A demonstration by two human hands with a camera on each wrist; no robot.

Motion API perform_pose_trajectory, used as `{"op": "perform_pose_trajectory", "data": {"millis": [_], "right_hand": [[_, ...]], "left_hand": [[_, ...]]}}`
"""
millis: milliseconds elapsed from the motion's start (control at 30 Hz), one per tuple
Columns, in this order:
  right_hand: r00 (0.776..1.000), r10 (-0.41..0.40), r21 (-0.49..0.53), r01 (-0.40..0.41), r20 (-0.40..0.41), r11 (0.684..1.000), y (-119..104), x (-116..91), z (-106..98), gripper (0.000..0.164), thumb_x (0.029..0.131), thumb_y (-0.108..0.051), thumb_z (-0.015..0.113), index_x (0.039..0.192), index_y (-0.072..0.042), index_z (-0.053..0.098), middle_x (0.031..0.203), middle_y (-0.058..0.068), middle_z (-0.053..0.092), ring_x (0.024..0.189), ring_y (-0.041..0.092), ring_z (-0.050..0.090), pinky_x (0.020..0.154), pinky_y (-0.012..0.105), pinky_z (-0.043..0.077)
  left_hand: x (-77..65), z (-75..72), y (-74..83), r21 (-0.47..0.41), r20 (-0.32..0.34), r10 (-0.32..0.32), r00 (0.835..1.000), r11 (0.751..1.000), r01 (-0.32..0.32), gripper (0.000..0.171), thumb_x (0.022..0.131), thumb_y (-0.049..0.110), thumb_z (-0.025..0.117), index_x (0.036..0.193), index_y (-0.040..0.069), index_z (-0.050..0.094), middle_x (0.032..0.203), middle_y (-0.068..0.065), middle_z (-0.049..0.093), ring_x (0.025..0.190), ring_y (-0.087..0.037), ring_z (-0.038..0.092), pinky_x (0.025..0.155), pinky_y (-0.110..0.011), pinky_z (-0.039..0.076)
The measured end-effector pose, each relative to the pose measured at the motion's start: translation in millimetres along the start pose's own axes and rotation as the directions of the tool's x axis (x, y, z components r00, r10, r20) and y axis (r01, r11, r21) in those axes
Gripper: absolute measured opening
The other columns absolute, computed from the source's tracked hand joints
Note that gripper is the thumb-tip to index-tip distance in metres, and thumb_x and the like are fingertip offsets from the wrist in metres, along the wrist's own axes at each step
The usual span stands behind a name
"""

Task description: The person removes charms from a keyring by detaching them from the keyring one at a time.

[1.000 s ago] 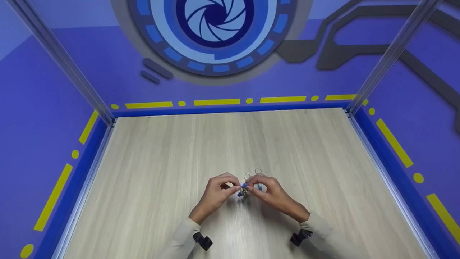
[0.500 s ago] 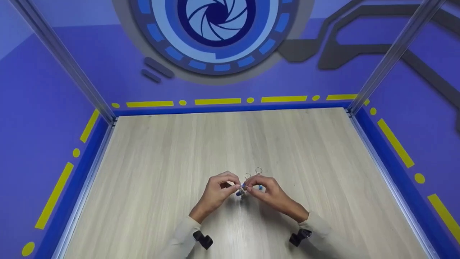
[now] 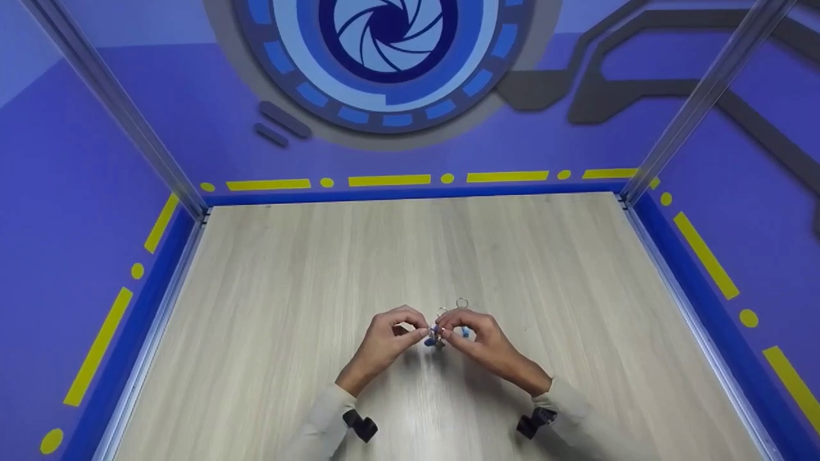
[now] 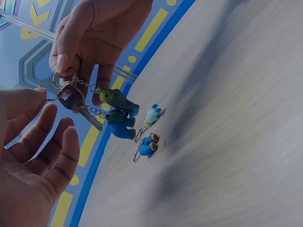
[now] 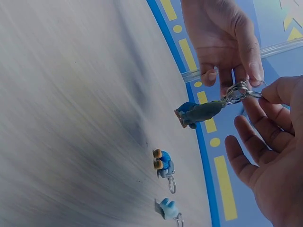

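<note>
Both hands meet near the middle front of the table, holding one keychain bundle between them. My left hand (image 3: 391, 336) pinches a thin metal ring between thumb and index finger, the other fingers loosely bent. My right hand (image 3: 477, 333) pinches a ring of the same bunch with thumb and index finger. Between them hang a silver key (image 4: 72, 98) and short chains bearing two small figurine charms, a greenish one (image 4: 117, 100) and a blue one (image 4: 120, 126). In the right wrist view the linked rings (image 5: 236, 92) sit right at the fingertips.
Two other figurine keychains lie on the table (image 3: 307, 269) just beyond the hands: a blue one (image 4: 147, 147) and a light blue one (image 4: 152, 114), each with a metal ring. Blue-purple panels (image 3: 160, 115) with metal posts enclose the back and sides.
The hanging charms have swung slightly between the hands. Both hands keep their pinch in nearly the same place, with only small finger movements.
</note>
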State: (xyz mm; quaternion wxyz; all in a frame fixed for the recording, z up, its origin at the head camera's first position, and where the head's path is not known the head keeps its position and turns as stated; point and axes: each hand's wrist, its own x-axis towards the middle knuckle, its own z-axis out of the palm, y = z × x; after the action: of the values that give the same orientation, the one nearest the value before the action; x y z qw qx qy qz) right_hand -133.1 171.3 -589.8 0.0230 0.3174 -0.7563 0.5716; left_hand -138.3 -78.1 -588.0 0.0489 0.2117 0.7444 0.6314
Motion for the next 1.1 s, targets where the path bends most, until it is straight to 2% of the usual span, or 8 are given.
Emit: {"op": "perform_pose_trajectory", "data": {"millis": [133, 300, 367, 500, 700, 900, 1100], "right_hand": [[1.0, 0.013, -0.032, -0.013, 0.009, 0.999, -0.1, -0.1, -1.5, 0.012, 0.105, -0.002, 0.072, 0.097, -0.01, 0.075, 0.115, 0.008, 0.079, 0.116, 0.032, 0.073, 0.105, 0.038, 0.056], [1.0, 0.009, -0.078, -0.007, 0.025, 0.997, -0.1, -1.0, -3.4, 0.013, 0.105, -0.004, 0.074, 0.096, -0.012, 0.073, 0.115, 0.006, 0.079, 0.115, 0.031, 0.073, 0.106, 0.04, 0.056], [0.999, -0.001, -0.099, 0.004, 0.033, 0.995, 0.2, -1.2, -4.0, 0.012, 0.105, -0.004, 0.074, 0.096, -0.012, 0.073, 0.114, 0.006, 0.079, 0.115, 0.031, 0.073, 0.107, 0.039, 0.055], [0.998, -0.035, -0.143, 0.042, 0.047, 0.989, 0.8, -0.5, -5.6, 0.008, 0.103, 0.0, 0.075, 0.098, -0.006, 0.075, 0.112, 0.011, 0.079, 0.115, 0.032, 0.073, 0.107, 0.039, 0.055], [0.995, -0.074, -0.189, 0.085, 0.066, 0.978, 1.0, 0.1, -7.3, 0.006, 0.101, 0.002, 0.076, 0.101, -0.004, 0.076, 0.11, 0.009, 0.079, 0.116, 0.032, 0.073, 0.107, 0.042, 0.055], [0.993, -0.096, -0.182, 0.108, 0.071, 0.977, -0.5, 0.4, -8.1, 0.005, 0.103, 0.001, 0.075, 0.1, -0.003, 0.075, 0.111, 0.01, 0.079, 0.116, 0.034, 0.072, 0.107, 0.043, 0.055], [0.995, -0.082, -0.162, 0.09, 0.06, 0.983, -3.3, 0.0, -9.7, 0.009, 0.105, -0.003, 0.074, 0.097, -0.007, 0.074, 0.115, 0.001, 0.078, 0.117, 0.032, 0.072, 0.108, 0.042, 0.055]], "left_hand": [[0.9, -0.7, 0.7, 0.053, 0.026, -0.036, 0.999, 0.998, 0.034, 0.003, 0.101, 0.014, 0.081, 0.1, 0.012, 0.08, 0.106, 0.006, 0.077, 0.1, -0.014, 0.07, 0.08, -0.028, 0.056], [2.0, -0.8, 2.1, 0.092, 0.067, -0.069, 0.995, 0.994, 0.063, 0.012, 0.103, 0.018, 0.08, 0.103, 0.006, 0.078, 0.106, 0.007, 0.077, 0.098, -0.012, 0.069, 0.082, -0.028, 0.056], [2.5, -0.6, 3.1, 0.107, 0.077, -0.076, 0.994, 0.992, 0.068, 0.01, 0.103, 0.016, 0.08, 0.104, 0.006, 0.079, 0.106, 0.007, 0.077, 0.098, -0.011, 0.069, 0.082, -0.029, 0.057], [3.9, 0.8, 6.5, 0.151, 0.088, -0.068, 0.994, 0.987, 0.054, 0.002, 0.102, 0.011, 0.079, 0.104, 0.01, 0.081, 0.105, 0.005, 0.077, 0.098, -0.01, 0.07, 0.082, -0.031, 0.059], [6.2, 2.9, 9.2, 0.199, 0.095, -0.041, 0.995, 0.98, 0.022, 0.005, 0.101, 0.01, 0.081, 0.098, 0.014, 0.082, 0.105, 0.002, 0.078, 0.098, -0.009, 0.07, 0.08, -0.029, 0.058], [6.3, 2.3, 7.9, 0.174, 0.095, -0.024, 0.995, 0.985, 0.008, 0.005, 0.099, 0.01, 0.082, 0.097, 0.015, 0.084, 0.107, 0.002, 0.079, 0.099, -0.012, 0.071, 0.081, -0.03, 0.058], [5.9, 0.3, 7.4, 0.103, 0.097, -0.009, 0.995, 0.995, -0.002, 0.006, 0.099, 0.007, 0.083, 0.097, 0.012, 0.085, 0.106, -0.003, 0.079, 0.1, -0.014, 0.07, 0.081, -0.031, 0.057]]}}
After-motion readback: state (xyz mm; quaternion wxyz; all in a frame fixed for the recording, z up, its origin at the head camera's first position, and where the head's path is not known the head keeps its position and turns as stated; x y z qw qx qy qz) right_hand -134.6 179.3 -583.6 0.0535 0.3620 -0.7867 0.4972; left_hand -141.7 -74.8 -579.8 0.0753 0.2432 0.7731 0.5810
